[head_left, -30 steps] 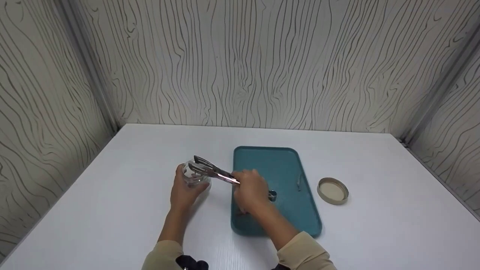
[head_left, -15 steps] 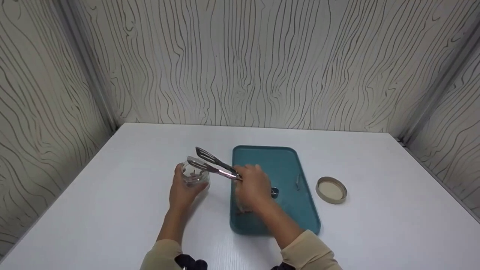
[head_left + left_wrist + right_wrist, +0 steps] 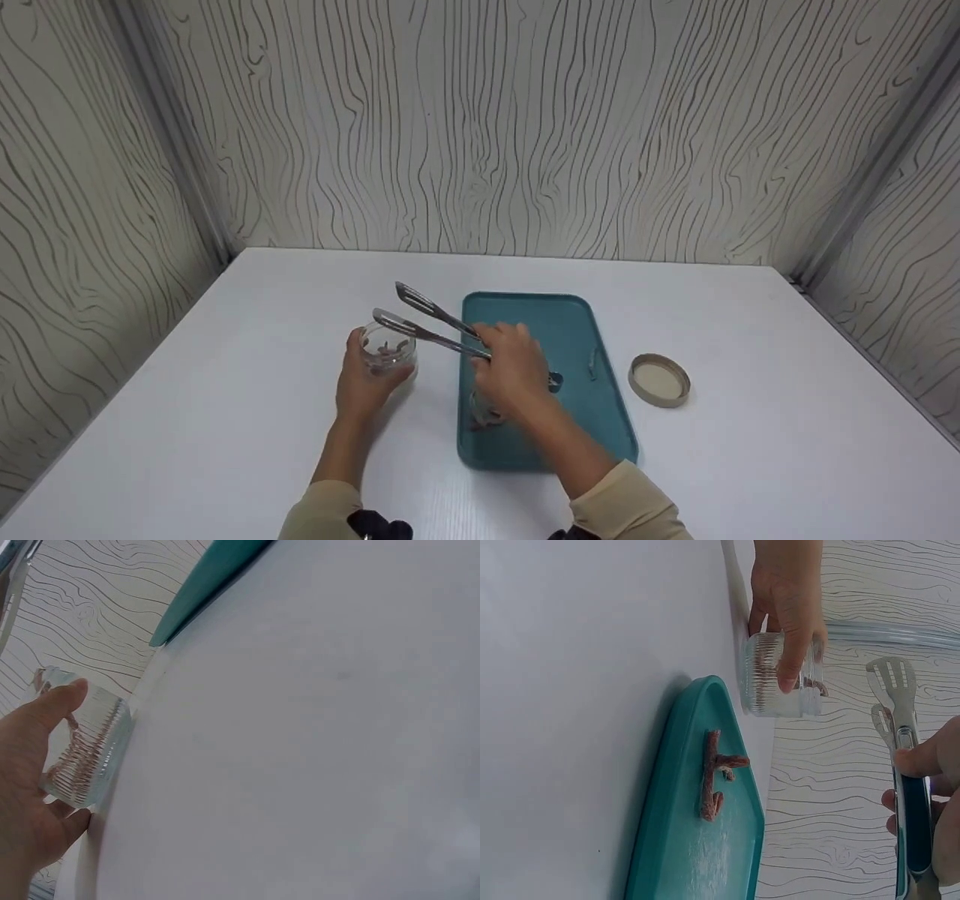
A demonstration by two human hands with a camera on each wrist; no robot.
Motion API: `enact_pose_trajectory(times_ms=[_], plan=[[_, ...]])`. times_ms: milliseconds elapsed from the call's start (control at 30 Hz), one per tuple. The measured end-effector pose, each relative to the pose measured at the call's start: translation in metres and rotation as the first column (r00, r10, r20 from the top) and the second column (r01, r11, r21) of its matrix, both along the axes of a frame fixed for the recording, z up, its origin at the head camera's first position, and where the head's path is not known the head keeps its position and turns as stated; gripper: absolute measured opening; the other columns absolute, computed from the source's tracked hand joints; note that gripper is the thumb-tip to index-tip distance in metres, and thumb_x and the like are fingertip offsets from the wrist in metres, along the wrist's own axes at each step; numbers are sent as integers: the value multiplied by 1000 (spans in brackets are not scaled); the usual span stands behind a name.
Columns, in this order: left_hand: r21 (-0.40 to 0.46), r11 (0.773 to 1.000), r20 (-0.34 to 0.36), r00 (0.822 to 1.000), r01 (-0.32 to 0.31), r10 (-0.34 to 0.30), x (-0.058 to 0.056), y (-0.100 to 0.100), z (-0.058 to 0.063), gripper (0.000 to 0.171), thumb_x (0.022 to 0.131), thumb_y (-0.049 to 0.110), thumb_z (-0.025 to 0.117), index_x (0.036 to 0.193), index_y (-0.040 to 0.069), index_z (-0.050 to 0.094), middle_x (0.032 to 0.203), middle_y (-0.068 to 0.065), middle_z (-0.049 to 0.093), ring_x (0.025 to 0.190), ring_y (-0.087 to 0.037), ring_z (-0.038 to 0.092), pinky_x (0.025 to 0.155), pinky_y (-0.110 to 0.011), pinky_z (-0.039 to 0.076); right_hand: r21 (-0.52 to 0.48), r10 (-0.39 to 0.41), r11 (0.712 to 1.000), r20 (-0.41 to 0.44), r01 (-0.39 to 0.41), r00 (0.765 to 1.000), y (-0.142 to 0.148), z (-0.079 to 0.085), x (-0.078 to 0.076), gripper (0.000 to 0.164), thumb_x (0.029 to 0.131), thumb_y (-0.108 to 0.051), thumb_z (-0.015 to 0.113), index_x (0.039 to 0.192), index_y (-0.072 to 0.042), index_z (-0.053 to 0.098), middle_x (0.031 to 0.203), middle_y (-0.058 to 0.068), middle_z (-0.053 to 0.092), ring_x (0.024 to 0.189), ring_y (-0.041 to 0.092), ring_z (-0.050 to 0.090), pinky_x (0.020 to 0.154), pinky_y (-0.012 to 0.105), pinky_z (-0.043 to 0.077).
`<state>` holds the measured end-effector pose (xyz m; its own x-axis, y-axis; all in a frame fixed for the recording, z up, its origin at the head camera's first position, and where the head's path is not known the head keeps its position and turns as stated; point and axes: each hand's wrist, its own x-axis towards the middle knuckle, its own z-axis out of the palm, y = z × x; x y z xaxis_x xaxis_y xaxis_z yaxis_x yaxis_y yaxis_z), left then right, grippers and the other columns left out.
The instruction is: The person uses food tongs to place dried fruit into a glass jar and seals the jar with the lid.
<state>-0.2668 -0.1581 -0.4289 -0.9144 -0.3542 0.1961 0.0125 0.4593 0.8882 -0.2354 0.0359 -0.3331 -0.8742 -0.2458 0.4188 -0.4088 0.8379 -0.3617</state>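
My left hand [image 3: 364,386] grips a clear glass jar [image 3: 388,351] by its sides, left of the tray; the jar has no lid on. Through its ribbed glass, brown stick-like pieces [image 3: 82,754] show in the left wrist view. My right hand [image 3: 514,367] holds metal tongs [image 3: 405,325] above the tray's left part. Their two slotted ends are spread apart near the jar's mouth, with nothing between them. Brown, jerky-like sticks [image 3: 711,780] lie on the teal tray [image 3: 532,307], partly hidden under my right hand in the head view.
A round beige lid [image 3: 660,381] lies on the white table [image 3: 750,337] right of the tray. One thin piece [image 3: 592,364] sits near the tray's right side. Patterned panels [image 3: 480,127] enclose the table at the back and sides.
The tongs' ends have spread wider and moved up from the jar's mouth. My right hand has shifted slightly right. The left hand keeps holding the jar in place.
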Motion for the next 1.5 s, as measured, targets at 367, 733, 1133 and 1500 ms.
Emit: enact_pose_trajectory(times_ms=[367,733,1133,1500], plan=[[-20,1000,-14,1000,13,-13,0,-3,-1,83,63,27,75,130,14,26,132,-11,34,122,-27,28,97,-45,23,-34,-33,999,0,33,999,15,5,-3,31,75,-12,65,106,-10,60,84,2,57,73,17,45,58,32,40],[-59,998,-10,1000,11,-12,1,-2,0,87,64,27,75,131,9,23,133,-14,32,122,-30,26,98,-45,22,-48,-60,997,-55,58,997,48,9,-5,36,75,-12,65,109,-8,58,93,7,58,78,21,48,64,39,43],[-59,998,-29,999,22,-24,2,-3,0,87,64,26,75,131,8,24,132,-15,33,121,-30,27,98,-44,23,-42,-127,991,-67,125,990,90,7,-7,37,73,-10,65,110,-6,58,88,9,59,70,21,44,55,36,38],[-64,998,-31,999,28,-30,1,-4,-1,85,64,28,75,130,9,24,132,-15,33,121,-31,27,97,-45,23,-7,-226,974,15,226,974,133,-4,-3,33,75,-6,62,108,-4,57,85,12,57,68,22,42,49,31,34]])
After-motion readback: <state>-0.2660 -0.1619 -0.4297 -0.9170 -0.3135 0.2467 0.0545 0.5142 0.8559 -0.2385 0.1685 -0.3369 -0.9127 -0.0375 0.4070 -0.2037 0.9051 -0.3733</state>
